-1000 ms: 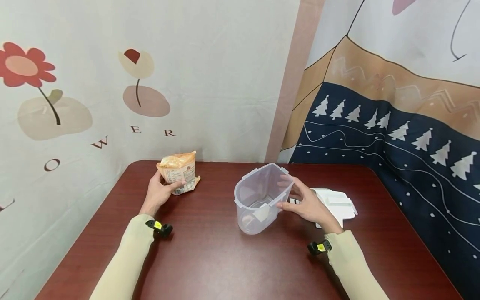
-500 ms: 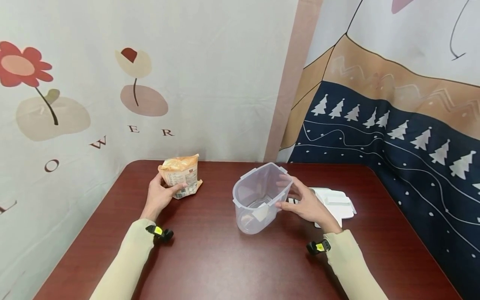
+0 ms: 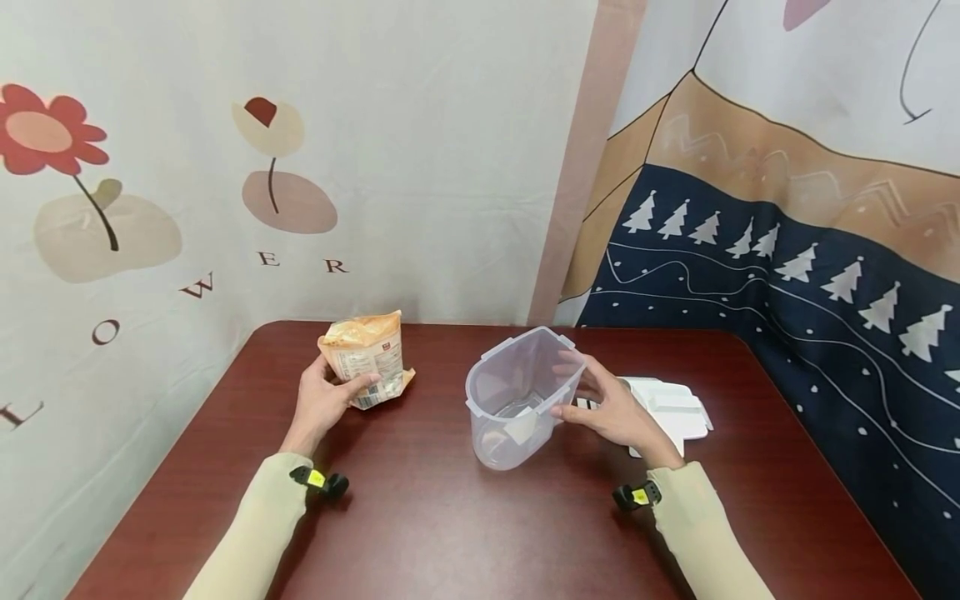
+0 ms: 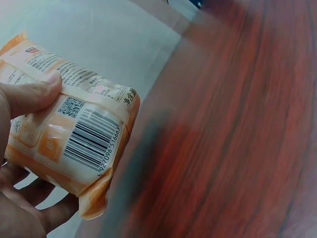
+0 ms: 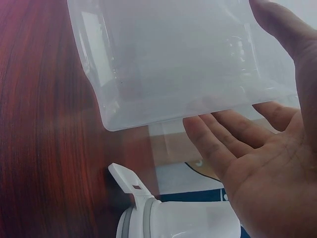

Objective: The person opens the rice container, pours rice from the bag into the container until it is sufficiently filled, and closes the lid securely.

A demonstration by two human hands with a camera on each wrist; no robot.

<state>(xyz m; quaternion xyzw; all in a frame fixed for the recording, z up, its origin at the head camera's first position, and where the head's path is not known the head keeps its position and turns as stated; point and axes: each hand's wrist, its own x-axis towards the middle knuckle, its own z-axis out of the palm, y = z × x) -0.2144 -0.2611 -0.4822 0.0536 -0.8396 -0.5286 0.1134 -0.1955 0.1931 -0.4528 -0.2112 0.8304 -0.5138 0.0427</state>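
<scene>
In the head view my left hand [image 3: 318,408] holds an orange-and-white plastic food packet [image 3: 367,362] at the left of the table. The left wrist view shows the thumb pressed on the packet's printed back [image 4: 91,134], which carries a barcode, and fingers behind it. At centre right, my right hand [image 3: 618,417] holds a clear plastic container [image 3: 498,437] by its right side, thumb on the near side and fingers on the far side. The container's open top shows, with a pale label on its wall. Part of the right fingers shows through the plastic.
A white plastic lid-like piece [image 3: 671,408] lies behind the right hand; in the right wrist view a white part with a slotted flap [image 5: 129,181] shows. The dark red table [image 3: 442,533] meets a printed curtain [image 3: 450,167] at its back edge.
The left hand has brought the packet slightly to the right and nearer, turning it a little. The right hand and the container have stayed in place.
</scene>
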